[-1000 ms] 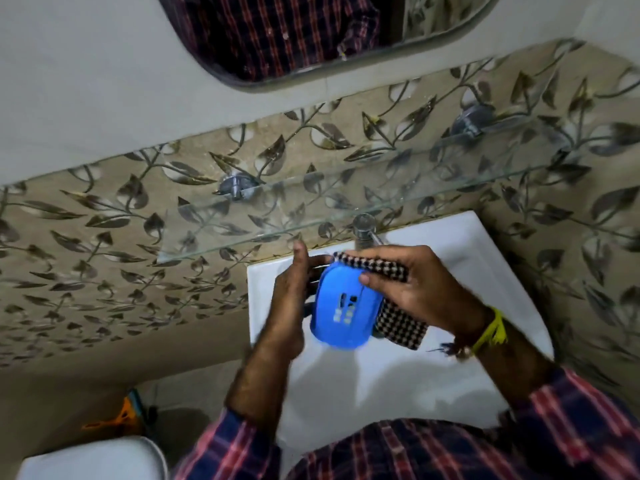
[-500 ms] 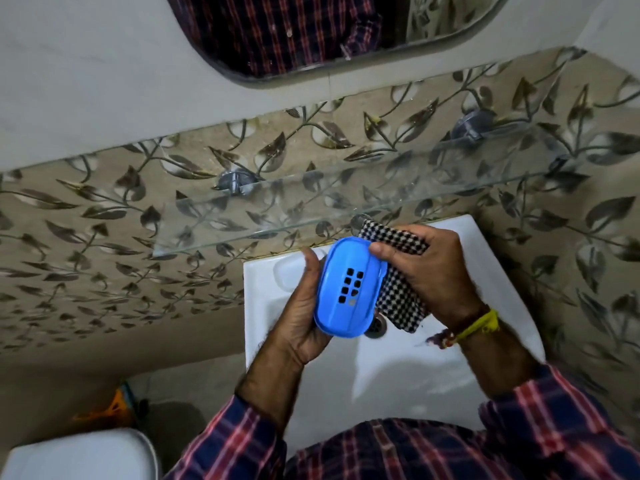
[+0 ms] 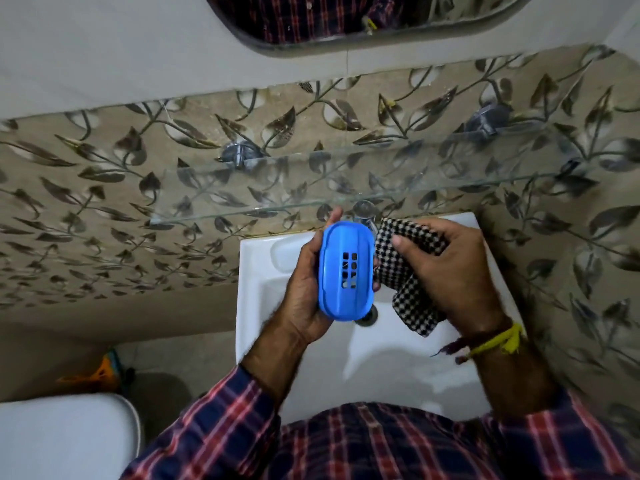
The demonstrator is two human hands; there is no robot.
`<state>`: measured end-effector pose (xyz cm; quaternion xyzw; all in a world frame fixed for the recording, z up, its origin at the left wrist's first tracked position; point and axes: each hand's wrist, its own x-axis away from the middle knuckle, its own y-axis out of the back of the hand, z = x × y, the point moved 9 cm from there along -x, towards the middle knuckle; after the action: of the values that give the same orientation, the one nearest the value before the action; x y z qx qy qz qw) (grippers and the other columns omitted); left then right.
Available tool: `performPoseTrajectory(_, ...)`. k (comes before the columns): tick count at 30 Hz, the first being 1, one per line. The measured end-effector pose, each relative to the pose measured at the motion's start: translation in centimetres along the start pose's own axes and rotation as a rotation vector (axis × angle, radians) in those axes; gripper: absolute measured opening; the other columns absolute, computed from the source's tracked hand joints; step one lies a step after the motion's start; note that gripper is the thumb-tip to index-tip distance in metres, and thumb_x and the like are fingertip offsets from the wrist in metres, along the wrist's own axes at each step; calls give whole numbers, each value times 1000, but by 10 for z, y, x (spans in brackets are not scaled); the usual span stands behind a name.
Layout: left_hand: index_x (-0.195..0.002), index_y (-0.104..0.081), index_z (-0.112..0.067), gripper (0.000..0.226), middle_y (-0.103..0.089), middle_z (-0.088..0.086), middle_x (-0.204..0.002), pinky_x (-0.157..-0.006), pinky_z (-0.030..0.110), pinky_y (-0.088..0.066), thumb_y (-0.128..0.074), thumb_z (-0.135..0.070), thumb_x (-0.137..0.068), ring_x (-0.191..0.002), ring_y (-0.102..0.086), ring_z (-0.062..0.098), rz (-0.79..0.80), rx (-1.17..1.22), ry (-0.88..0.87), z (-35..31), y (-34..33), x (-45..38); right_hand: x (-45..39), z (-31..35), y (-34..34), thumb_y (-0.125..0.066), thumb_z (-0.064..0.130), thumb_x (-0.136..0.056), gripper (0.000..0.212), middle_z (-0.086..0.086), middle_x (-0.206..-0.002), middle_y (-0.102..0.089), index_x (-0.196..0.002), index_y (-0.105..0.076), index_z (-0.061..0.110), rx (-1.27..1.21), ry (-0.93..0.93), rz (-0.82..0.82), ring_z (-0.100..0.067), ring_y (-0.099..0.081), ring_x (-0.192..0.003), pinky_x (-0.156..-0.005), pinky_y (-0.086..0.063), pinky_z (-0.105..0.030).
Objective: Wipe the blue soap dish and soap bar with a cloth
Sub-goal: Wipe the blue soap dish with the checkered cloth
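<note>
My left hand grips the blue soap dish over the white sink, its slotted face turned up toward me. Beside it on the right, my right hand holds a black-and-white checked cloth, bunched in the fingers with its lower end hanging down. The cloth's left edge lies against the dish's right side. No soap bar shows in this view.
The white sink lies below my hands, with its drain and a chrome tap at the back. A glass shelf juts from the leaf-patterned tiled wall just above the tap. A white toilet lid is at bottom left.
The dish has turned more upright in my left hand. My right hand has slid the cloth off the dish's top edge to its right side.
</note>
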<state>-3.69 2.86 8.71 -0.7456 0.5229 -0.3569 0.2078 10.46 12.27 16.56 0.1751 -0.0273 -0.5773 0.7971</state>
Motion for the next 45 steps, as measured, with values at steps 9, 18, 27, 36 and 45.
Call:
performPoseTrajectory(9, -142, -55, -37, 50, -61, 5, -143, -101, 38, -54, -29, -56, -104, -127, -62, 25, -19, -167, -79, 12, -6, 10, 32, 60, -46, -70, 22, -81, 20, 1, -91, -68, -100, -73, 23, 578, 346, 75, -23, -66, -82, -65, -55, -34)
performPoseTrajectory(18, -141, -57, -33, 51, -68, 8, -134, -97, 38, -56, -31, -56, -104, -122, -65, 26, -89, -170, -106, 5, -2, 15, 49, 63, -64, -70, 10, -81, 29, -1, -97, -69, -109, -72, 15, 432, 436, 175, -20, -67, -83, -69, -57, -37)
performPoseTrajectory(27, -138, -61, -31, 51, -72, 9, -123, -86, 36, -59, -32, -56, -104, -111, -70, 26, -107, -111, -85, 8, 1, 15, 63, 67, -70, -58, 19, -82, 31, -3, -99, -69, -110, -71, 17, 571, 525, 213, -28, -68, -78, -62, -58, -40)
performPoseTrajectory(36, -138, -61, -32, 62, -67, 15, -114, -83, 37, -60, -31, -69, -98, -97, -67, 27, -91, -143, -104, 2, 8, 12, 76, 62, -73, -77, 10, -70, 36, -4, -96, -70, -106, -74, 17, 647, 500, 263, -29, -69, -77, -59, -57, -36)
performPoseTrajectory(45, -136, -62, -28, 56, -66, 14, -106, -86, 40, -54, -31, -61, -103, -95, -64, 27, -143, -186, -128, -2, 12, 13, 75, 60, -71, -75, 11, -74, 30, -6, -94, -69, -104, -74, 17, 622, 475, 263, -32, -68, -79, -59, -57, -39)
